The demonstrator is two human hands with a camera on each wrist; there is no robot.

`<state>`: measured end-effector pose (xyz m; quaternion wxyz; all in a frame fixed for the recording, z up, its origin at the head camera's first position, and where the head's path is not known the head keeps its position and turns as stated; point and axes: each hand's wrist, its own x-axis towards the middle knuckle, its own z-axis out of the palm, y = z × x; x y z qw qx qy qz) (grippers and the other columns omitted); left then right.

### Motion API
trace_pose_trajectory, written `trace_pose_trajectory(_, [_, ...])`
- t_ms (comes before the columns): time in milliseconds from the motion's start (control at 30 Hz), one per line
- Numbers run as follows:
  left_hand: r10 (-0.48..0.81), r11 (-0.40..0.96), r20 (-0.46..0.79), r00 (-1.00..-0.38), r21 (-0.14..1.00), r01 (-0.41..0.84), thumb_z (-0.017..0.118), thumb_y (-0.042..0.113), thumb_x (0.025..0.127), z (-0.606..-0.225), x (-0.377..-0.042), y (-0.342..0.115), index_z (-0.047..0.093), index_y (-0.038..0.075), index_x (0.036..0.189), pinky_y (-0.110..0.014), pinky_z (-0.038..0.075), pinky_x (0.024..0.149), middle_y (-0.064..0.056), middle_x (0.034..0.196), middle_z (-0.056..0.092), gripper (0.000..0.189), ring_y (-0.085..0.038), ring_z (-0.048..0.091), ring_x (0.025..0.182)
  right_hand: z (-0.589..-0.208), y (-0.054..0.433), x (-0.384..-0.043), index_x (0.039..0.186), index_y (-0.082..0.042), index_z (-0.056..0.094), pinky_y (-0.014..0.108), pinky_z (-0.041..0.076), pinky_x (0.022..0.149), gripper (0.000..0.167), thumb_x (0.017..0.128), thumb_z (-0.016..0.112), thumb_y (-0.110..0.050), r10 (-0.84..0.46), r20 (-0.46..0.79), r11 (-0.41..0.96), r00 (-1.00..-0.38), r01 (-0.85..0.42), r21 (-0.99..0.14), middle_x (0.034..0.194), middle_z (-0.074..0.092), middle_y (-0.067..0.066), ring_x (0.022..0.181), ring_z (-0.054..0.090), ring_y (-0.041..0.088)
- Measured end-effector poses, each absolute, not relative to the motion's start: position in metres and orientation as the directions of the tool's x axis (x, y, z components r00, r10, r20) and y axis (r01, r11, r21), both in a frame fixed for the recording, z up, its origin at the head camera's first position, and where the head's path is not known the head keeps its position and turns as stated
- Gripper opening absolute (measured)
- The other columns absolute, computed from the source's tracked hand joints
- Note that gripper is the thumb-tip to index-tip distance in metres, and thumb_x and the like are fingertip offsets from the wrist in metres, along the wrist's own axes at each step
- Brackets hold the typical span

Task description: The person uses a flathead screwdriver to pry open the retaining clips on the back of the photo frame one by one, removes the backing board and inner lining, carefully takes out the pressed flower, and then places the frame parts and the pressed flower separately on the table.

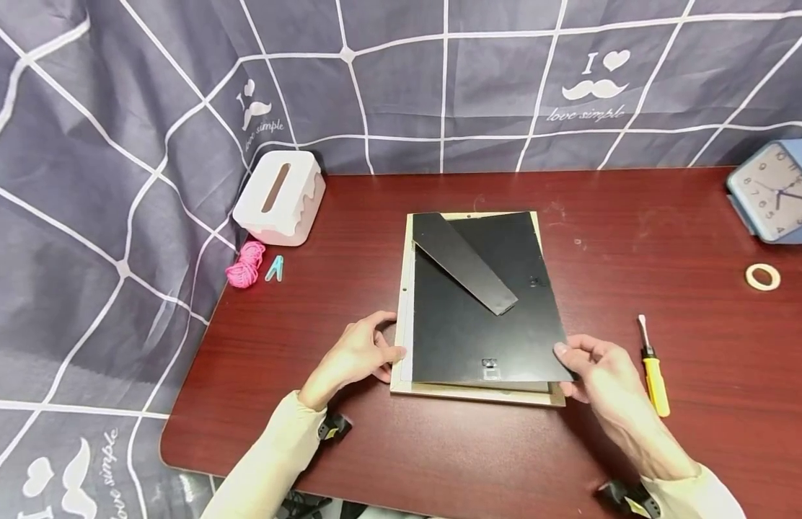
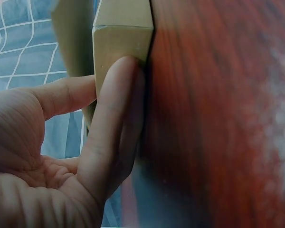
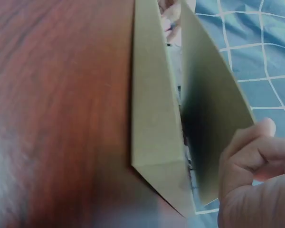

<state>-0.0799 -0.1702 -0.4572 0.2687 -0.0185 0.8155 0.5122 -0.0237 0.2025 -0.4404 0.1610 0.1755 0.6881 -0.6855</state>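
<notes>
Two hands work at the lower centre of the frame, one on each side of a pale picture frame [image 1: 402,324] that lies flat on the reddish-brown surface [image 1: 310,288]. On the left, the left hand [image 1: 362,351] pinches the picture frame's side: thumb over the top edge, fingers along the outer face, so this grip is closed firmly enough to brace it. Right of centre, the right hand [image 1: 598,371] has its grip closed on the lower right corner of the black backing board [image 1: 479,346], thumb on top and fingertips beneath. That board sits over the picture frame, askew, its right side raised; the right wrist view shows a wedge-shaped gap beneath it.

The main risk, I judge, is at that corner: the hold takes in only a small bit of board, so a loosened thumb could let it drop back crookedly. Because the board is skewed, an edge might snag on the picture frame's inner rim and bend or scrape. Should the left hand ease off, the whole picture frame could slide. The stand leg [image 1: 469,267], angled across the upper half of the board, could swing if tilted further. At lower right, the screwdriver [image 1: 656,382] lies close enough to the right wrist to be knocked.
</notes>
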Motion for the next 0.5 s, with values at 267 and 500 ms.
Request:
trace_pose_trajectory(267, [0.226,0.473,-0.466,-0.856,0.82,-0.322,0.081,0.008,0.093,-0.458,-0.078,-0.172,0.052,0.008,0.158,-0.04,0.071,0.06,-0.008,0.077,0.069,0.072,-0.019,0.076,0.059,-0.438,0.25,-0.026,0.094,-0.021,0.074,0.017,0.055,0.052,0.02,0.109,0.065,-0.011,0.086,-0.357,-0.166,-0.93,0.339,-0.926,0.08,0.071,-0.013,0.061,0.061,0.003])
trace_pose_trajectory(500, [0.251,0.463,-0.471,-0.846,0.826,-0.323,0.081,0.008,0.094,-0.459,-0.08,-0.171,0.051,0.009,0.159,-0.041,0.071,0.061,-0.01,0.079,0.068,0.072,-0.021,0.077,0.06,-0.434,0.311,-0.045,0.09,-0.017,0.076,0.018,0.051,0.048,0.022,0.109,0.066,-0.012,0.216,-0.321,-0.212,-0.922,0.276,-0.937,0.074,0.072,-0.009,0.052,0.059,0.009])
